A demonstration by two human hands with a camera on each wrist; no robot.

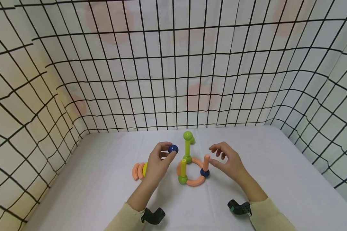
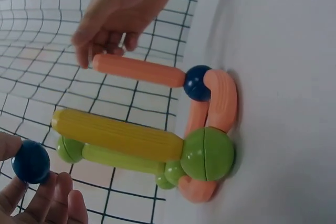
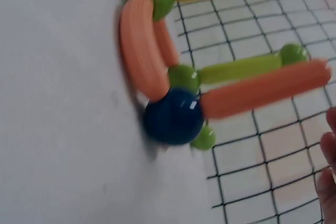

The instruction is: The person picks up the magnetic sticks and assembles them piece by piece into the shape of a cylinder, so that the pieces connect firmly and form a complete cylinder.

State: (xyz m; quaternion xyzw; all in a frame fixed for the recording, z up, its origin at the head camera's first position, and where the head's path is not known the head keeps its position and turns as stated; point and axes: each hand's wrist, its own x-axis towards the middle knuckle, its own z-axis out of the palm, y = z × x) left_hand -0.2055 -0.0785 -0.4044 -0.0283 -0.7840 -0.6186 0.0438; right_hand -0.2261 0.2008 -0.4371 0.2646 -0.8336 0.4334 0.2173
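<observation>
Between thumb and fingers my left hand [image 1: 159, 162] pinches a dark blue ball [image 1: 173, 149], left of a toy frame of rods and balls. Curved orange pieces [image 1: 196, 183] form the frame's ring on the table. From its near green ball [image 1: 182, 179] rises a yellow rod [image 1: 183, 167]; an orange rod [image 1: 206, 163] stands on a second blue ball [image 1: 204, 173]. At the back, a light green rod [image 1: 187, 148] carries a green ball [image 1: 187, 135]. My right hand [image 1: 229, 162] holds nothing, its fingers loosely bent beside the orange rod's top.
Left of my left hand lie curved orange pieces [image 1: 135, 171] and a yellow piece [image 1: 145, 169], partly hidden by that hand. Another green ball [image 1: 192, 140] sits behind the tall green rod. Grid-patterned cloth [image 1: 167, 69] surrounds the white table [image 1: 98, 179] at the back and sides.
</observation>
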